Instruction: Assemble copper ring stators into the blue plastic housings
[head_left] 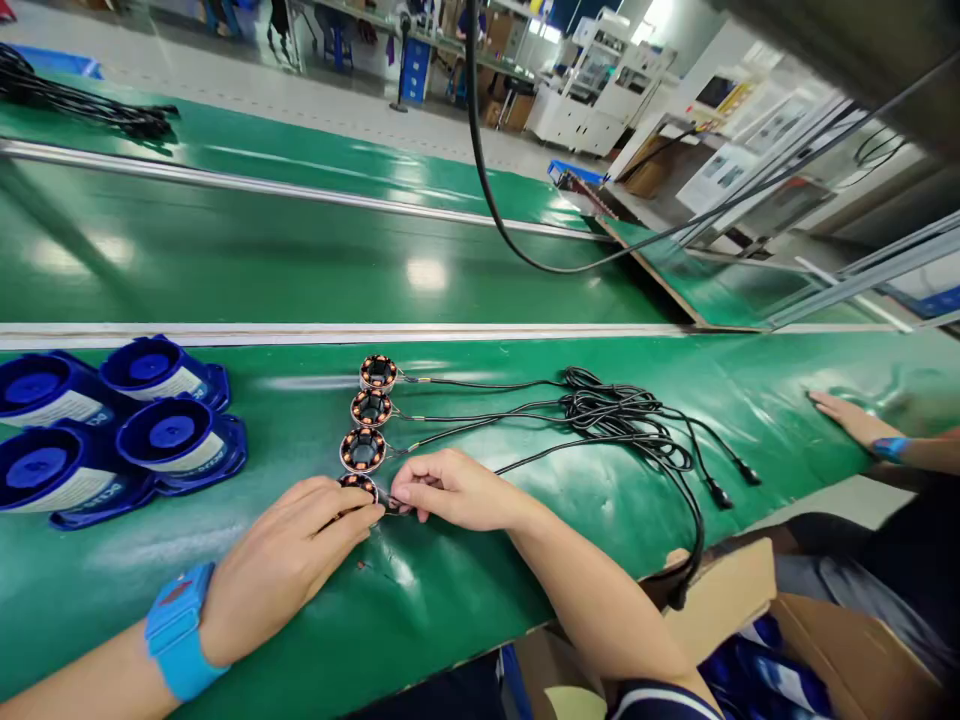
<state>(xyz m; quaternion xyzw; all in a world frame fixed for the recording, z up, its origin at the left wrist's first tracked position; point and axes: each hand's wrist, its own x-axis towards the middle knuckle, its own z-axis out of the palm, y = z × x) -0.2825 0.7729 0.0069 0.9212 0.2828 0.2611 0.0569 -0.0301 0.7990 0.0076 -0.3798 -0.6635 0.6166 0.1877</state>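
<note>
Ring-shaped motor stators with copper windings stand in a row on the green mat; the far stator and the one before it lie apart from my hands. My left hand, with a blue wrist strap, has its fingers closed on the nearest stator, which they partly cover. Just right of it, my right hand pinches the wire leads where they leave that stator. Black cables run from the stators to a tangled bundle on the right.
Several blue plastic housings with labels stand at the left. Another person's hand rests on the mat at the right. A cardboard box with blue parts is below the front edge. A black cable hangs over the conveyor.
</note>
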